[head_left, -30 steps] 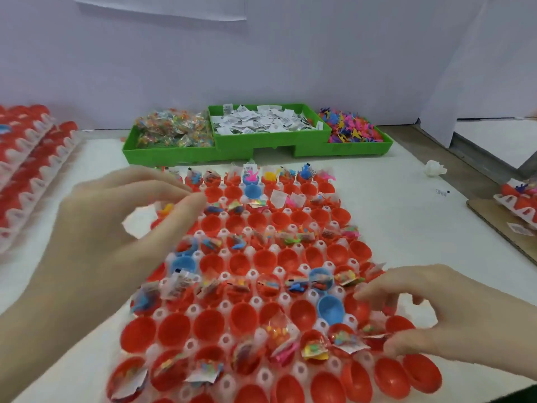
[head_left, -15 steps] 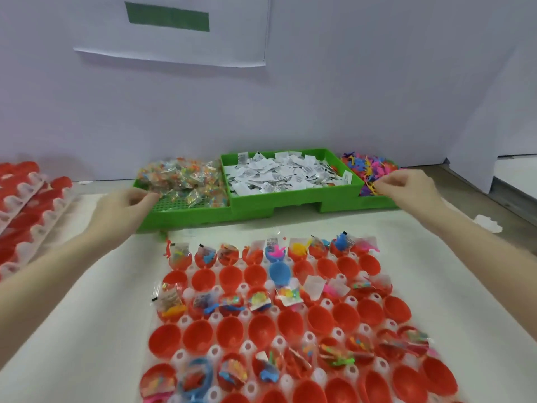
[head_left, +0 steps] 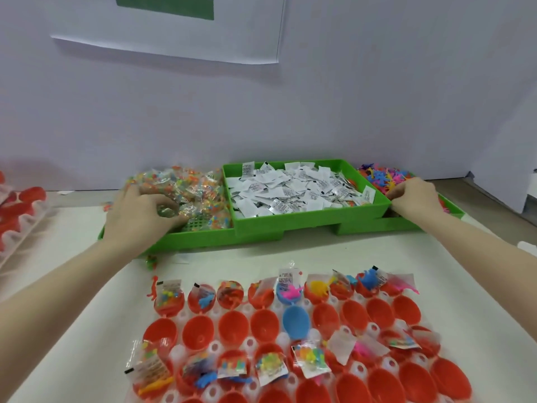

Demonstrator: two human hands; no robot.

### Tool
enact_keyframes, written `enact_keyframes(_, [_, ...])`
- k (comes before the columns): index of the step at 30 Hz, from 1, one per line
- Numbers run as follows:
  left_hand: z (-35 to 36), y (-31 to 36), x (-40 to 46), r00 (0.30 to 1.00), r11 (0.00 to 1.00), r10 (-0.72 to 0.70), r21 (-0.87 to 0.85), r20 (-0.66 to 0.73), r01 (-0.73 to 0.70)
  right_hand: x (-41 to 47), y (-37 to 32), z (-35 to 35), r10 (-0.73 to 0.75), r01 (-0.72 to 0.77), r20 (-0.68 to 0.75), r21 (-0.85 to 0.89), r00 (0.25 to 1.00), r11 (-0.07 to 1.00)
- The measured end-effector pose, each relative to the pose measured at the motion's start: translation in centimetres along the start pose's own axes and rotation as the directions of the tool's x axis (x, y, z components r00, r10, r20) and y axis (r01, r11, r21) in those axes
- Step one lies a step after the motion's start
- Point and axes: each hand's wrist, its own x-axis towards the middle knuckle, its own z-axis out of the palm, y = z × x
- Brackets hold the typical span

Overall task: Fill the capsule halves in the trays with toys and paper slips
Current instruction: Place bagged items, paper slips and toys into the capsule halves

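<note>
A clear tray (head_left: 214,347) of red capsule halves lies near me, with one blue half (head_left: 296,321). Several halves hold bagged toys and paper slips, and others such as one red half (head_left: 198,333) are bare inside. My left hand (head_left: 139,216) is in the left green bin (head_left: 203,238), its fingers curled round bagged toys (head_left: 189,187). My right hand (head_left: 414,197) reaches into the right green bin (head_left: 377,225). There its fingertips pinch together at the edge of the loose plastic toys (head_left: 377,173). What they pinch is hidden.
The middle green bin (head_left: 305,221) is full of white paper slips (head_left: 290,190). A stack of trays with red capsules (head_left: 17,212) stands at the left edge. A white wall with a taped sheet rises behind the bins. A stray toy (head_left: 151,261) lies on the white table.
Both hands left the capsule tray and reached forward to the bins. The left hand went into the bagged toys and the right to the loose toys. The camera tilted up.
</note>
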Motion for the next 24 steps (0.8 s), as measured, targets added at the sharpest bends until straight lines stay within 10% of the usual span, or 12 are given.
enact_keyframes(10, [0.1,0.3,-1.0,0.982,0.954,0.003,-0.294,-0.187,-0.058,0.2,0.3,-0.7,0.106,-0.085,-0.167,0.125,0.980,0.989])
enact_keyframes(16, [-1.0,-0.1,-1.6,0.947,0.765,-0.286,-0.631,-0.145,0.134,0.0,0.2,-1.2,0.223,-0.131,-0.140,0.482,0.965,0.866])
enact_keyframes(24, [-2.0,0.0,-2.6,0.938,0.535,-0.343,-0.829,-0.037,0.163,-0.8,-0.2,-2.0,0.232,-0.134,-0.136,0.508,0.963,0.851])
